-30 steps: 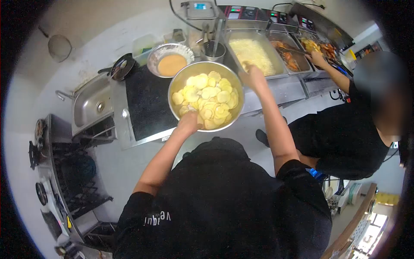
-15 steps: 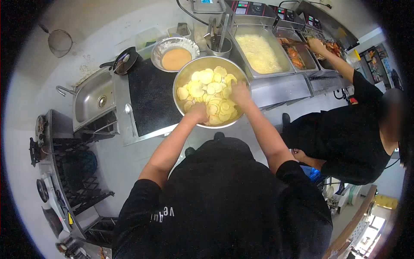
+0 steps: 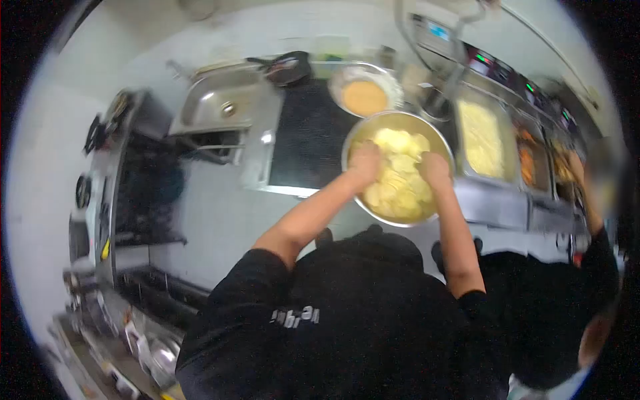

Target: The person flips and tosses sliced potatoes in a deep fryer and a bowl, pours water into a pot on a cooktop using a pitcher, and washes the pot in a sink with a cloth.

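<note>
My left hand (image 3: 365, 163) and right hand (image 3: 435, 171) are inside the big metal bowl (image 3: 400, 119), among yellow slices (image 3: 403, 187); blur keeps me from telling whether either grips any. Crowding its far side are a smaller bowl (image 3: 393, 84) of tan liquid (image 3: 364, 98) and a utensil pot (image 3: 437, 107); a metal vat (image 3: 510, 157) stands right, a black mat (image 3: 307, 137) left.

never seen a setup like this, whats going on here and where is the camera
There's no machine, just a person wearing a camera on their head that looks forward and down. Their bare left hand and right hand are both inside a metal bowl of pale yellow slices; blur hides whether either grips any. Behind it, on the counter, sits a smaller bowl of tan mixture. A dark pan lies nearer the sink. Another person is at the right.
</note>
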A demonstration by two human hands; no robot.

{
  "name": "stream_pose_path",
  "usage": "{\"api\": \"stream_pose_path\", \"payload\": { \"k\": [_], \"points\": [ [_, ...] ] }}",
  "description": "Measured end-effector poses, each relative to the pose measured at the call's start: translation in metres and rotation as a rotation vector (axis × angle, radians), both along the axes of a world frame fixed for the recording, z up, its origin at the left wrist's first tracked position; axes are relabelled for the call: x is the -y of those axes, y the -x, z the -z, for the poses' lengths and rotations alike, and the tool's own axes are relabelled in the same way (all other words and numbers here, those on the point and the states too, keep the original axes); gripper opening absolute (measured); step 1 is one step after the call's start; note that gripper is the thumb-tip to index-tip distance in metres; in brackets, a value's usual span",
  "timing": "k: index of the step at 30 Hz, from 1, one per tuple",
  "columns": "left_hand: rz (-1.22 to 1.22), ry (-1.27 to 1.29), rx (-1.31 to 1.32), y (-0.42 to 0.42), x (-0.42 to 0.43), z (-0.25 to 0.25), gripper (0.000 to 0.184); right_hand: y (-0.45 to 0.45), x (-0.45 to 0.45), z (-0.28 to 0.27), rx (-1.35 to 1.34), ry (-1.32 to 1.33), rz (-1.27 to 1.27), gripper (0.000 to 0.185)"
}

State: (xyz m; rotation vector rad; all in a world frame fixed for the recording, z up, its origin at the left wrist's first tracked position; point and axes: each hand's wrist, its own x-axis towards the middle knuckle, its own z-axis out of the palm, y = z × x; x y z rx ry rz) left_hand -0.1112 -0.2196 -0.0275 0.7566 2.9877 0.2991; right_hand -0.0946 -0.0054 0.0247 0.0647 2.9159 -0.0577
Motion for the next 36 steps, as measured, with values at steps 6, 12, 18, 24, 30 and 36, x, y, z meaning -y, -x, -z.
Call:
{"api": "stream_pose_path", "payload": {
  "k": [6, 12, 18, 24, 30, 36],
  "points": [
    [0.047, 0.527, -0.010, 0.023, -0.014, 0.004, 0.041, 0.046, 0.028, 0.019, -0.172, -0.005, -0.262, 0.052],
    [0.089, 0.317, 0.434, 0.006, -0.003, -0.027, 0.034, 0.048, 0.048, 0.048, -0.093, -0.004, -0.255, 0.051],
    [0.104, -0.069, 0.484, -0.037, 0.019, -0.056, 0.030, -0.002, 0.063, 0.036, 0.252, 0.046, -0.198, 0.040],
    [0.234, 0.003, 0.192, -0.078, 0.061, -0.034, 0.047, -0.067, 0.112, -0.038, 0.067, 0.251, -0.235, 0.040],
    [0.240, -0.375, 0.122, -0.107, 0.108, -0.037, 0.059, -0.062, 0.161, -0.073, 0.013, 0.427, -0.351, 0.045],
    [0.055, -0.397, 0.277, -0.138, 0.154, -0.043, 0.071, -0.015, 0.207, -0.077, 0.103, 0.541, -0.561, 0.042]
  ]
}}
